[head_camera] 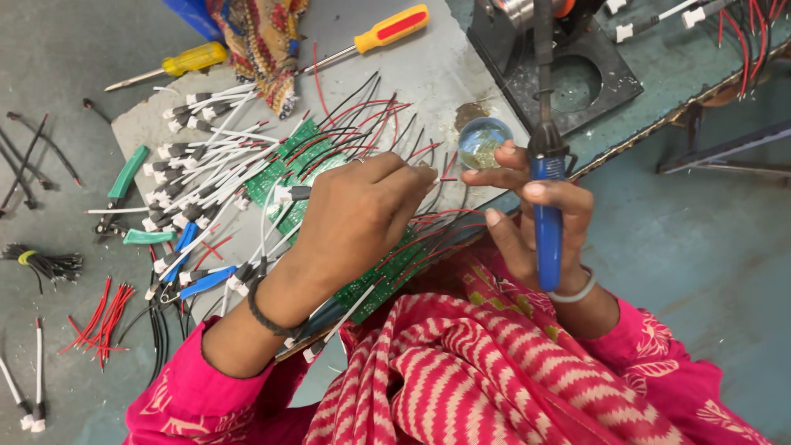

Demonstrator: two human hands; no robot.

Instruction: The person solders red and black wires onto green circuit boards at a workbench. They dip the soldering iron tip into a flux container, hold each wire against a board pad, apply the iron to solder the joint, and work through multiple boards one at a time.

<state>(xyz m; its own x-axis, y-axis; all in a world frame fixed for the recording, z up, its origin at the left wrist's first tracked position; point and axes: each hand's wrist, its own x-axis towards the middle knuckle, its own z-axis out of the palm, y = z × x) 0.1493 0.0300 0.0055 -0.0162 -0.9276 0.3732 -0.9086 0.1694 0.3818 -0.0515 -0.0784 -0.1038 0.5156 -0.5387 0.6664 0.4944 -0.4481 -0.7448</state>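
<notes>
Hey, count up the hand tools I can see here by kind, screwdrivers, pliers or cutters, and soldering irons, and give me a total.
Screwdrivers: 2, one with a yellow handle and one with a yellow and red handle.
Pliers or cutters: 2, a green-handled pair and a blue-handled pair.
Soldering irons: 1, the blue-handled iron held in the right hand.
Total: 5

No packages, labels, signs or screens appear in this view.
</notes>
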